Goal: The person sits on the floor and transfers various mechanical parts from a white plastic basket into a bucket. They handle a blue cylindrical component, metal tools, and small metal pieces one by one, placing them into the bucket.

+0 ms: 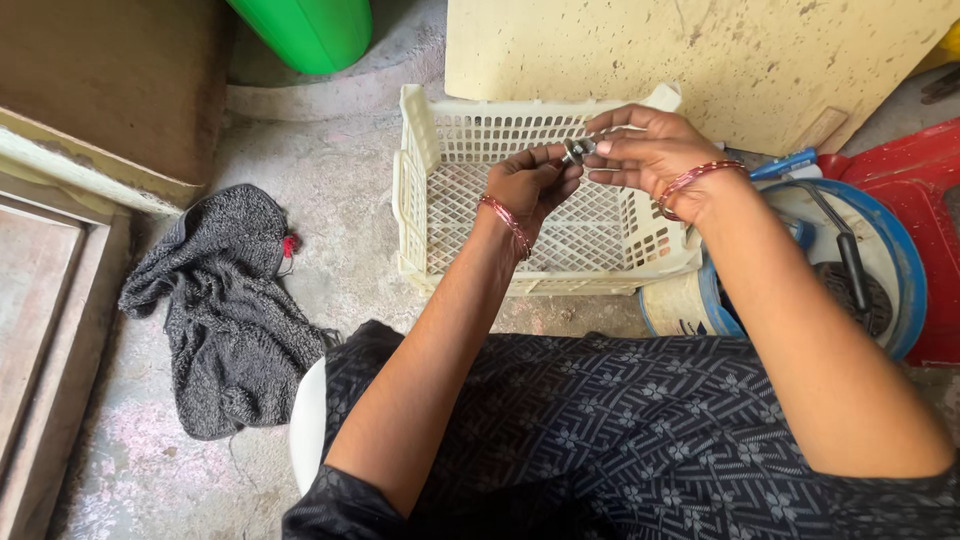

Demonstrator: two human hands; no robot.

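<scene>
1. No labelled package or sign shows clearly; the white bucket with a blue rim, at the right, carries a faint mark on its side, too small to make out.
2. The left hand and right hand meet above the cream plastic crate. Between their fingertips they pinch a small metal part; both hands are closed narrowly on it.
3. The metal part is shiny and roundish; its exact shape is hard to tell, as the fingers cover much of it.
4. Each wrist wears thin reddish bangles.
5. The crate has lattice walls and a lattice floor and stands on the concrete floor, just beside the bucket.
6. Inside the bucket lie dark tools with long handles, partly hidden by the right forearm.
7. A grey knitted cloth lies crumpled on the floor at the left, well apart from the crate.
8. A green rounded container is cut off at the top edge; a red plastic thing is cut off at the right.
9. The person's lap is covered by dark patterned fabric.
</scene>
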